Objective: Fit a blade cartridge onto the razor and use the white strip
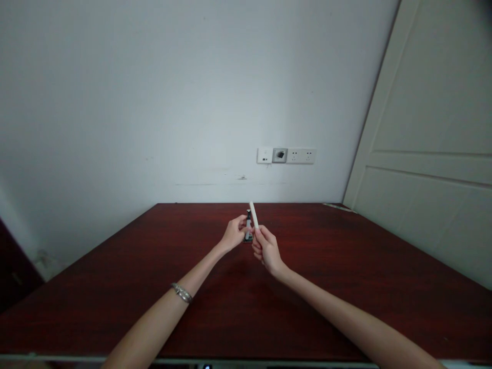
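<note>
Over the far middle of the table, my left hand (235, 233) is closed with thumb and fingers on a slim grey-and-black object (248, 227). It stands roughly upright, with a light tip at the top and a dark green part at its bottom. Its exact kind is too small to make out. My right hand (266, 248) is beside it, its thumb and fingers wrapped round the lower end of a white stick (254, 215). The stick points up and leans a little left, close to the grey-and-black object. Whether the two touch, I cannot tell.
A dark red wooden table (184, 328) reaches back to a pale wall (192, 102) with a row of sockets (301, 156). On the right stands a white panelled door (426, 128). A thin pale strip (340, 207) lies at the table's far right edge.
</note>
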Tool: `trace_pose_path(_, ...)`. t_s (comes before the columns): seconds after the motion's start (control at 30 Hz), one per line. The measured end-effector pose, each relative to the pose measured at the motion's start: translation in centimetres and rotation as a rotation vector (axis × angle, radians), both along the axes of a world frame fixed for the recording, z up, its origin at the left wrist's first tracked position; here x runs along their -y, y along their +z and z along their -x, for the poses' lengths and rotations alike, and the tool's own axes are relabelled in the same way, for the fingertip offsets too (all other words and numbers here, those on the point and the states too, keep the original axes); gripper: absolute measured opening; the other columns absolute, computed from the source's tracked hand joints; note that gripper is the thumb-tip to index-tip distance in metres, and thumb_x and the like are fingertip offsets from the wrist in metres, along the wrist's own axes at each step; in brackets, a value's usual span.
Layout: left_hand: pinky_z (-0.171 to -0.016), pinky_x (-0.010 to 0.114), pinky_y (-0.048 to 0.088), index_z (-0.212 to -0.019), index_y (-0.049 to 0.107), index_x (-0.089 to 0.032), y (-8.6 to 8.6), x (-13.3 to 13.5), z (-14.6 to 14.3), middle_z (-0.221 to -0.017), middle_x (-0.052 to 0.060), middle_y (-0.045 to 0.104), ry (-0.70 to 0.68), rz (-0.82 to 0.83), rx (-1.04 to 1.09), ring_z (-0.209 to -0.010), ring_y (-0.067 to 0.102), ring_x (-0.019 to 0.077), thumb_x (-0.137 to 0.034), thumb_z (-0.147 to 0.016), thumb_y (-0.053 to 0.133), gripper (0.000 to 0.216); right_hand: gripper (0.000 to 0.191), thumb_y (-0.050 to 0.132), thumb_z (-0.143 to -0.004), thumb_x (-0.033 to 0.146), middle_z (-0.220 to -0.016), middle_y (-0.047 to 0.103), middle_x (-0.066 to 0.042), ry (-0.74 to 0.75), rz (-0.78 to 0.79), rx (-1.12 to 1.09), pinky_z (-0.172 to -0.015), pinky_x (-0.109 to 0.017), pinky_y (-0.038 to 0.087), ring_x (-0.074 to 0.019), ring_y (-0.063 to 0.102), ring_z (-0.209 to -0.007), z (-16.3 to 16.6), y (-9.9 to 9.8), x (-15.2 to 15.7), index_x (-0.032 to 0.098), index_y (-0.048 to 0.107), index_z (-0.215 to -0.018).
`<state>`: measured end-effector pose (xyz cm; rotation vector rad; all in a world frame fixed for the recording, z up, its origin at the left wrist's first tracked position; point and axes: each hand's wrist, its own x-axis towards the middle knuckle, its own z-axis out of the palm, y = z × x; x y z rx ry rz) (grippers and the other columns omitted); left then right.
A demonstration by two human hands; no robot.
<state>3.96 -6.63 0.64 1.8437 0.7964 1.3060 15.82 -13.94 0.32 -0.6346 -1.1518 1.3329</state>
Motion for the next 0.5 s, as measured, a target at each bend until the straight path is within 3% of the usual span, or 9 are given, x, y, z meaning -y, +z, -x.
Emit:
trace_pose_path(0.1,-0.069,0.025,0.049,-0.086,0.055,-0.013,0.0,0.1,0.1,-0.079,0.003,0.063,0.005,-0.042,-0.002,-0.075,0.061,0.0140,-0.008,-0.068,0.056,0.018,0.032,0.057,-0.074,0.050,-0.046,0.028,0.012,-0.022,-0.027,-0.030,-0.030,-0.014,0.011,-0.0021,0.016,-0.034,-0.2,0.7,-0.4,0.021,0.045,-0.079)
trace_pose_path(0.3,-0.060,0.022,0.048,-0.083,0.054,-0.012,0.6,0.2,0.1,-0.071,0.002,0.061,0.075,0.007,-0.026,-0.065,0.060,0.0123,-0.010,-0.070,0.055,0.013,0.032,0.053,-0.076,0.051,-0.045,0.031,0.011,0.066,0.047,0.131,-0.030,-0.013,0.012,-0.0022,0.019,-0.033,0.1,-0.9,0.9,0.020,0.046,-0.080)
trace_pose_path(0.5,-0.063,0.021,0.046,-0.084,0.054,-0.012,0.3,0.1,0.2,-0.073,0.000,0.061,0.025,-0.029,-0.039,-0.068,0.058,0.0112,-0.006,-0.067,0.053,0.018,0.031,0.053,-0.077,0.050,-0.046,0.029,0.012,0.023,-0.033,0.058,-0.030,-0.014,0.012,-0.0022,0.016,-0.034,0.2,0.4,0.6,0.021,0.045,-0.081)
